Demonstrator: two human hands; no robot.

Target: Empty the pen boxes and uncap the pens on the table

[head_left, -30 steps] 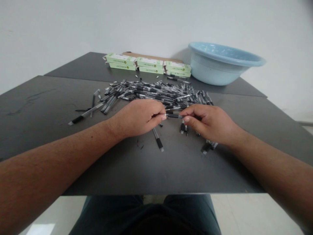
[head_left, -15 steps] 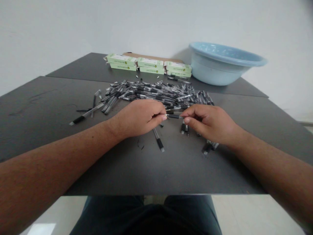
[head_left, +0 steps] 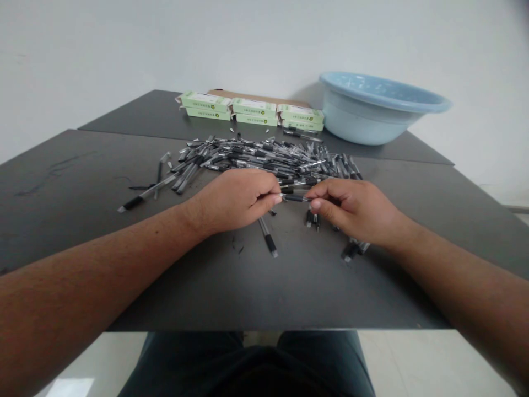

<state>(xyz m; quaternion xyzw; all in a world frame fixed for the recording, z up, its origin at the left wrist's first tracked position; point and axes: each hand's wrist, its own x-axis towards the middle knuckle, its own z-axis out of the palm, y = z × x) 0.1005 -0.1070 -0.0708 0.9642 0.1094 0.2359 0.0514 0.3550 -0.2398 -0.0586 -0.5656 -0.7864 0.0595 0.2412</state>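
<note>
A pen [head_left: 294, 197] with a black grip lies level between my two hands, just in front of a heap of pens [head_left: 264, 157]. My left hand [head_left: 243, 198] pinches its left end between thumb and fingers. At the other end, my right hand [head_left: 355, 207] holds it with thumb and forefinger. Both tips of the pen are partly covered by fingers. Below my left hand a loose pen [head_left: 268, 238] rests on the table, its black grip toward me. Several more pens [head_left: 355, 248] stick out under my right hand.
Light green boxes [head_left: 254, 112] stand stacked in a row at the back of the dark table [head_left: 198, 298]. A light blue basin [head_left: 372, 116] is at the back right. Left of the heap lie a stray pen [head_left: 134, 203] and a clear tube [head_left: 159, 176].
</note>
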